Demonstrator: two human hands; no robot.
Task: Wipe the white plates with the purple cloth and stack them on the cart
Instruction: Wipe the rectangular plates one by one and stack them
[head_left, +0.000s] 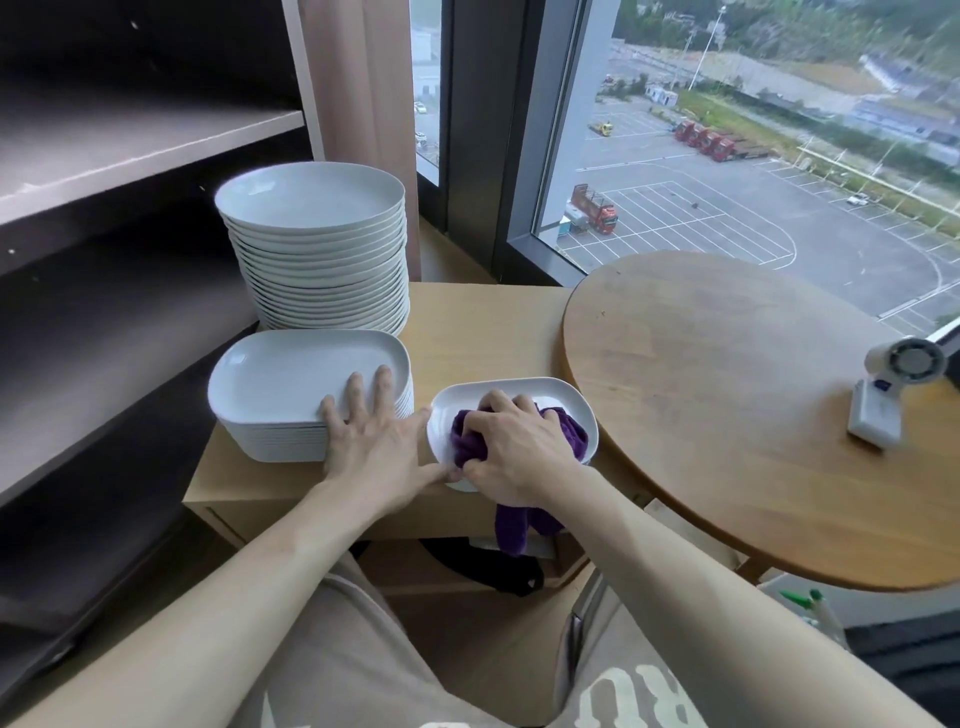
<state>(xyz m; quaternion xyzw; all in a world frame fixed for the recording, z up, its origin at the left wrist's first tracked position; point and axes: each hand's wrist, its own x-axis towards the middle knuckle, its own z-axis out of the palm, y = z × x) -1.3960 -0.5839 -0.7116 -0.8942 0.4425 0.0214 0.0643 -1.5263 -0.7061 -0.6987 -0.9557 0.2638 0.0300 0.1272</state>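
Bare left hand (371, 441), bare right hand (511, 447), bare forearms (234, 587), beige legwear (363, 654) with pale printed lettering (641, 693), zip (574, 636) at right leg

dark shelves (130, 140) left | window (727, 130) daylight | round wooden table (727, 415) right

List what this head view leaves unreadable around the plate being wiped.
- Small plate: its middle, head view, under the purple cloth and right hand.
- Oblong plate stack: exact count, head view; the left hand covers its near corner.
- Dark thing below the cart: head view, mostly hidden by the cart's front.
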